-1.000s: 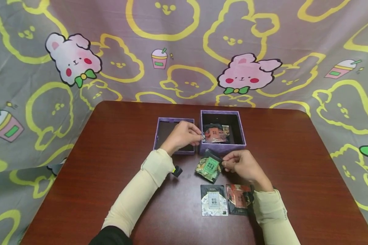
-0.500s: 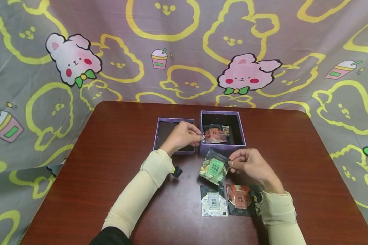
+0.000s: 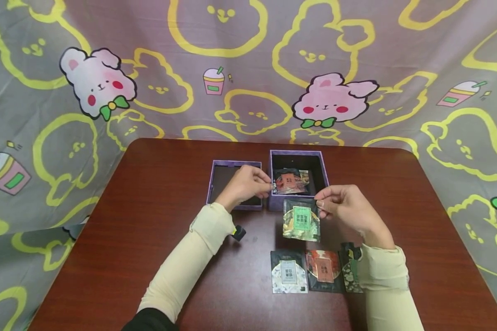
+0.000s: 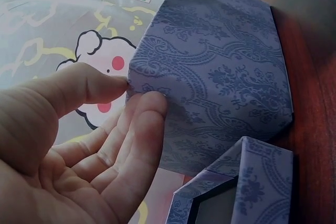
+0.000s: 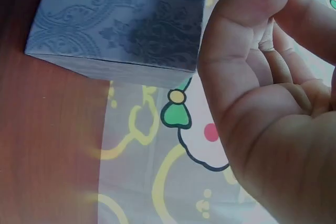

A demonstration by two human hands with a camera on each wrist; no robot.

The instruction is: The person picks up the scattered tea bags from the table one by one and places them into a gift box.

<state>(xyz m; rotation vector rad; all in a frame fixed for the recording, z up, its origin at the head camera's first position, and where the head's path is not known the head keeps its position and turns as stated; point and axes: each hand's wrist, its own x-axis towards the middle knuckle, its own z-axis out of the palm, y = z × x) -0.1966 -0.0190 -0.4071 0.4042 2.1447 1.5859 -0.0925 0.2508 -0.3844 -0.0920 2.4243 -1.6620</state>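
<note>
My right hand point(image 3: 352, 209) pinches a green-labelled sachet point(image 3: 301, 220) by its top right corner, holding it upright in front of the purple box point(image 3: 299, 202). That sachet does not show in the right wrist view, where the hand point(image 5: 262, 77) is beside the patterned box point(image 5: 121, 19). With thumb and fingertips, my left hand point(image 3: 248, 184) pinches the box's left rim; its wall point(image 4: 210, 77) fills much of the left wrist view. Inside the box lies a red-labelled sachet point(image 3: 289, 180), with more sachets partly hidden beneath it.
In front lie a white-labelled sachet point(image 3: 289, 273), a red-labelled sachet point(image 3: 324, 272) and a dark sachet point(image 3: 351, 271) partly covered by my right sleeve. The purple lid point(image 3: 216, 184) lies upturned left of the box, under my left hand. A printed cloth point(image 3: 248, 69) hangs behind the table point(image 3: 149, 239).
My right hand has moved up and to the right with the green-labelled sachet, which has turned from tilted to nearly straight. My left hand stays at the box rim.
</note>
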